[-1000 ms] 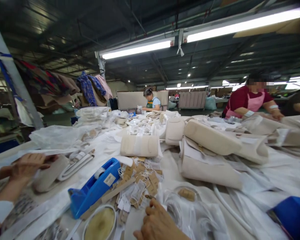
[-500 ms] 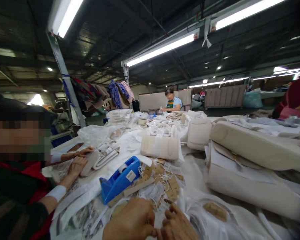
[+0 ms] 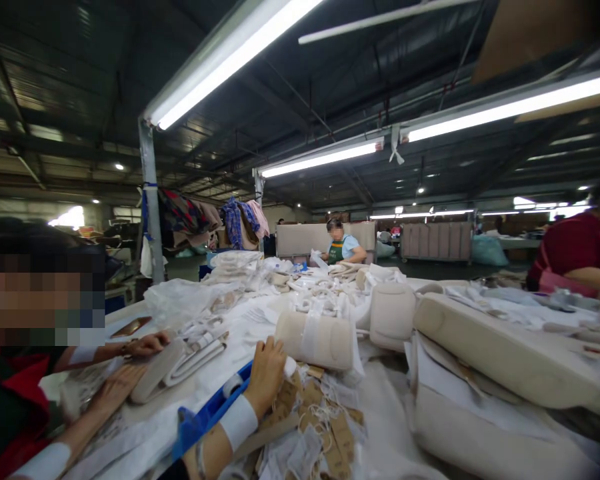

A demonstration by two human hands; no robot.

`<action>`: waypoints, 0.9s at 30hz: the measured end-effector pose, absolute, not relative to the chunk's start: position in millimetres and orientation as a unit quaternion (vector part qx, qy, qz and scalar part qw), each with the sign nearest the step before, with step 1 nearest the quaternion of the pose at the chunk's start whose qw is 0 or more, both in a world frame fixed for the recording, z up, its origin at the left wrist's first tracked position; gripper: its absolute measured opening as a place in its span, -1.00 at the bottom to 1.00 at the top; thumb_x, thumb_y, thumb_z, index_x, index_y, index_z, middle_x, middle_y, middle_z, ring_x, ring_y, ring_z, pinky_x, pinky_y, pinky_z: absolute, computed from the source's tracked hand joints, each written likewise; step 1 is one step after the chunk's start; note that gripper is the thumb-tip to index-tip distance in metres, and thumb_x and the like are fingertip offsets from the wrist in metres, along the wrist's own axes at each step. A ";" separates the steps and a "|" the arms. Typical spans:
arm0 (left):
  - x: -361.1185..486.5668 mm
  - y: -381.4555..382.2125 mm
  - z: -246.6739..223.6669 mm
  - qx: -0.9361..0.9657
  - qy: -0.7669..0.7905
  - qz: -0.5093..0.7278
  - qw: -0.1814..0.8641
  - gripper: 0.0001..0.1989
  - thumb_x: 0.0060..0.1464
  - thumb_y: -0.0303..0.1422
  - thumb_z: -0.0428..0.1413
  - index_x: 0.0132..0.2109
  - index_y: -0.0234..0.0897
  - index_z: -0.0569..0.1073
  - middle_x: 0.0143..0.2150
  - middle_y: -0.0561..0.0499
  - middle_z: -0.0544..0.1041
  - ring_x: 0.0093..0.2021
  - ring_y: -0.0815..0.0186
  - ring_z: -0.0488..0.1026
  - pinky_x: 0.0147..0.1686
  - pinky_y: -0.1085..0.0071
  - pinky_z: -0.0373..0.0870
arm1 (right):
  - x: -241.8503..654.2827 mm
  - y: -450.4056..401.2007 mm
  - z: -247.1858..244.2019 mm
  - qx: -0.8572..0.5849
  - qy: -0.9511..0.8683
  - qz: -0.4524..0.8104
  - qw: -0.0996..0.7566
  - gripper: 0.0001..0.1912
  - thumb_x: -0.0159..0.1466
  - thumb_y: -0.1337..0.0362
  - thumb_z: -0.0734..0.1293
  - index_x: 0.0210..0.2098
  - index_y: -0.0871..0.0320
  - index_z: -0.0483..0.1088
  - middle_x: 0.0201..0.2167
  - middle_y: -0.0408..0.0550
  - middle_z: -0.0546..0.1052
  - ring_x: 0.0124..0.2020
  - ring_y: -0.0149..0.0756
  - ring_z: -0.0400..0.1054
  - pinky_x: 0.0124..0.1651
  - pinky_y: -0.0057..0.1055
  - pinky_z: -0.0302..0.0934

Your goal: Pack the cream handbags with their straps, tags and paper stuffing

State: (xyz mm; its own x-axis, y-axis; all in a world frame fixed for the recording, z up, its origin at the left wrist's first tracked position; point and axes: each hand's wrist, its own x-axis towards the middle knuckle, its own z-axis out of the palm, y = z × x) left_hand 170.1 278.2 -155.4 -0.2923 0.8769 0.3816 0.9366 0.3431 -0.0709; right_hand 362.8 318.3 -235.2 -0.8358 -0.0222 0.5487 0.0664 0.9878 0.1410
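Note:
My left hand (image 3: 267, 375), with a white cuff at the wrist, reaches over the front end of the blue tape dispenser (image 3: 207, 408). Its fingers are curled together beside the beige padded roll (image 3: 320, 339), which has a clear band round it. What the fingertips pinch is hidden; a small whitish piece shows just right of them. My right hand is out of view. Brown cardboard tags (image 3: 341, 440) with white strings lie in a loose heap right of my wrist.
At the left, another person's hands (image 3: 147, 343) rest by a folded beige piece (image 3: 157, 373). Large beige padded pieces (image 3: 500, 353) are stacked at the right. Clear plastic bags (image 3: 180, 300) lie further back. Two more people are across the table and at far right.
My left hand has moved up from the bottom centre to the dispenser. My right hand has dropped out of view. The camera view has shifted, and the dispenser now appears lower and partly covered.

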 end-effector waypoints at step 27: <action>256.1 110.3 -198.6 -0.419 -0.590 -0.543 -0.426 -0.26 -0.13 -0.50 0.15 0.24 -0.10 0.20 -0.02 0.00 0.39 -0.37 0.44 0.36 -0.44 0.54 0.28 | 413.3 258.3 -234.2 -0.030 -0.978 0.089 0.184 -0.61 0.38 0.39 0.13 -0.52 0.14 0.41 -0.48 -0.11 0.55 -0.29 -0.28 0.39 0.02 -0.22 0.04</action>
